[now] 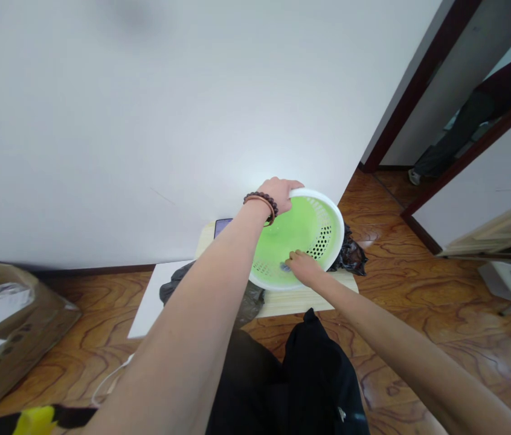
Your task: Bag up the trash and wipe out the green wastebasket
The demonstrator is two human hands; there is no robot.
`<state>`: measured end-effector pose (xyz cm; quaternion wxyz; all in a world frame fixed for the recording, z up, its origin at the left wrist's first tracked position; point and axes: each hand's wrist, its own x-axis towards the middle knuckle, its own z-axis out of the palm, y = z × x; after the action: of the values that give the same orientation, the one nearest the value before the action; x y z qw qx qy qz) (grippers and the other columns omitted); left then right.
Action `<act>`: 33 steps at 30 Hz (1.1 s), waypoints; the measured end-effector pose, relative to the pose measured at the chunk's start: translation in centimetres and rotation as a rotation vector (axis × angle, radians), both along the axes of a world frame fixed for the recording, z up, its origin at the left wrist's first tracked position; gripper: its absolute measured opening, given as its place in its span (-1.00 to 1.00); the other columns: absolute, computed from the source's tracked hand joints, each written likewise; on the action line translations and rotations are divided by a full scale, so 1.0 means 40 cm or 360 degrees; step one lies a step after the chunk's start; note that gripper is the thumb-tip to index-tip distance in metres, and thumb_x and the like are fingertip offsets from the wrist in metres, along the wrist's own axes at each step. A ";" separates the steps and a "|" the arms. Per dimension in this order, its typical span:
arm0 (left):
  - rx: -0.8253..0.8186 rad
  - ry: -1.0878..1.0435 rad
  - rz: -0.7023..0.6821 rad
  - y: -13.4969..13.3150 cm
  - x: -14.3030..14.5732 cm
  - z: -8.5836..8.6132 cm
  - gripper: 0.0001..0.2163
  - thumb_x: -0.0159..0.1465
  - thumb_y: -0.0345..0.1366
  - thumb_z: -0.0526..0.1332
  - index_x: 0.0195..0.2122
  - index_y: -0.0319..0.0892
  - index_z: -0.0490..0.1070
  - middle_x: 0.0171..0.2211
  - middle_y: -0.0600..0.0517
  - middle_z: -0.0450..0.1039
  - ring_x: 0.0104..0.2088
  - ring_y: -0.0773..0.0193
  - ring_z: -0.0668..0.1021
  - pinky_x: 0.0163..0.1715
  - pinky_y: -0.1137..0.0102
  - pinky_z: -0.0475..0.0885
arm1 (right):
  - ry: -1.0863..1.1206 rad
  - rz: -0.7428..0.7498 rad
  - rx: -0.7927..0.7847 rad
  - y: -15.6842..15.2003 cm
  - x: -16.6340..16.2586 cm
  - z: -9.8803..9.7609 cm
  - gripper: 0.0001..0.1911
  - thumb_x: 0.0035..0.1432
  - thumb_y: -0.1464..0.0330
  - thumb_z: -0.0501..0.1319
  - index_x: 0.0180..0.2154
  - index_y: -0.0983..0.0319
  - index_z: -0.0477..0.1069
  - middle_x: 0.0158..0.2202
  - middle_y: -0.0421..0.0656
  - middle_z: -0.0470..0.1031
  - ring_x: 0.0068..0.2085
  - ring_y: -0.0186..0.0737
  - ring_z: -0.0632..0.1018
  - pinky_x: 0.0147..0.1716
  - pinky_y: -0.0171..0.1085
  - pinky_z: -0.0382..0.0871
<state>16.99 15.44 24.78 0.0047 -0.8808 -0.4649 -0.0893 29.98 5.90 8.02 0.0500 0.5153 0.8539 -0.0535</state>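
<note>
Head view: left hand grips the far rim of a round strainer basket, white rim, green perforated inside. Fingers curled over the rim edge, clamped on it. Bead bracelets on that wrist.

Basket is tilted, open side facing the camera, lower edge down on or just above a small pale wooden surface set against the white wall. Can't tell whether the edge actually touches.

Right hand is inside the basket at its lower part, fingers together and pressed on a small bluish thing against the green wall. Too small and mostly covered, can't tell what it is.

Around it: dark grey plastic bag on the surface at the basket's left, partly under the left forearm. Another dark crumpled bag just behind the basket on the right. Corner of a dark phone-like slab at the back of the surface near the wall. White flat board beside the surface on the left.

Floor is glossy wood-pattern. Open cardboard box at far left. Something yellow at bottom left edge. Black clothing in the foreground, the person's lap.

Doorway upper right: another person's leg and shoe visible, well apart from the surface.
</note>
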 end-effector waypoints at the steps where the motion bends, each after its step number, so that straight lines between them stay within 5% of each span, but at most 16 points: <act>1: -0.0001 -0.0002 -0.0009 0.000 0.001 0.001 -0.53 0.08 -0.36 0.10 0.04 0.13 0.31 -0.25 0.07 0.52 -0.28 0.23 0.51 -0.26 0.40 0.36 | -0.0032 -0.0059 0.0009 0.002 0.015 0.000 -0.69 0.14 0.58 -0.01 -0.20 0.31 0.45 -0.20 0.06 0.41 -0.08 -0.08 0.37 -0.11 -0.23 0.20; 4: -0.0014 -0.0025 -0.0003 0.000 0.001 0.001 -0.53 0.08 -0.36 0.11 0.04 0.12 0.31 -0.26 0.08 0.52 -0.29 0.25 0.51 -0.26 0.42 0.36 | 0.0044 -0.0190 -0.0046 -0.003 0.018 -0.009 -0.66 0.13 0.59 -0.02 -0.17 0.28 0.45 -0.21 0.03 0.42 -0.10 -0.12 0.39 -0.12 -0.24 0.20; 8: -0.0014 -0.0030 0.0019 0.000 -0.002 0.000 -0.54 0.08 -0.35 0.11 0.04 0.11 0.31 -0.26 0.06 0.52 -0.29 0.23 0.51 -0.26 0.40 0.37 | 0.0470 -0.0202 -0.0157 -0.031 -0.076 -0.026 -0.70 0.17 0.50 0.00 -0.12 0.25 0.41 -0.22 -0.06 0.45 -0.18 -0.21 0.43 -0.15 -0.31 0.20; 12: 0.0004 -0.0023 0.0002 -0.001 -0.004 0.000 -0.53 0.08 -0.36 0.10 0.04 0.12 0.31 -0.26 0.05 0.52 -0.29 0.22 0.52 -0.27 0.39 0.37 | 0.0818 -0.0197 -0.0006 -0.051 -0.154 -0.028 -0.64 0.22 0.48 -0.05 0.02 0.23 0.30 -0.14 -0.09 0.41 -0.14 -0.26 0.39 -0.11 -0.35 0.17; 18: -0.0015 -0.0018 0.0013 -0.004 -0.005 0.001 -0.53 0.09 -0.35 0.11 0.05 0.10 0.30 -0.23 0.06 0.51 -0.26 0.23 0.51 -0.21 0.40 0.35 | 0.0420 0.0100 -0.0043 -0.037 -0.029 -0.029 -0.61 0.19 0.53 -0.02 -0.01 0.15 0.36 -0.18 -0.09 0.39 -0.12 -0.23 0.35 -0.10 -0.31 0.18; 23: -0.0036 -0.0044 0.0002 -0.008 0.003 0.002 -0.52 0.07 -0.37 0.12 0.05 0.10 0.31 -0.21 0.07 0.51 -0.25 0.23 0.51 -0.22 0.40 0.36 | 0.0269 0.0037 -0.0015 -0.024 0.046 -0.032 -0.62 0.15 0.57 0.00 -0.07 0.21 0.42 -0.20 -0.05 0.42 -0.11 -0.20 0.36 -0.10 -0.31 0.17; 29: -0.0062 -0.0066 0.0022 -0.011 0.005 0.002 -0.52 0.07 -0.40 0.11 0.05 0.08 0.31 -0.23 0.04 0.51 -0.24 0.22 0.51 -0.22 0.36 0.36 | 0.0732 -0.0229 -0.0098 -0.051 -0.096 -0.029 -0.65 0.18 0.50 -0.01 -0.02 0.23 0.35 -0.11 -0.11 0.45 -0.12 -0.25 0.42 -0.10 -0.34 0.20; 33: -0.0073 -0.0067 0.0016 -0.005 -0.003 -0.002 -0.52 0.08 -0.36 0.12 0.06 0.10 0.30 -0.23 0.06 0.51 -0.26 0.23 0.51 -0.22 0.37 0.36 | 0.0822 -0.0152 -0.0011 -0.065 -0.137 -0.021 -0.63 0.21 0.50 -0.05 0.02 0.23 0.31 -0.10 -0.10 0.42 -0.10 -0.27 0.40 -0.07 -0.36 0.17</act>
<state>16.88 15.24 24.71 -0.0248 -0.8763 -0.4711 -0.0972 24.49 3.28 7.19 -0.1703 0.5241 0.8129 -0.1885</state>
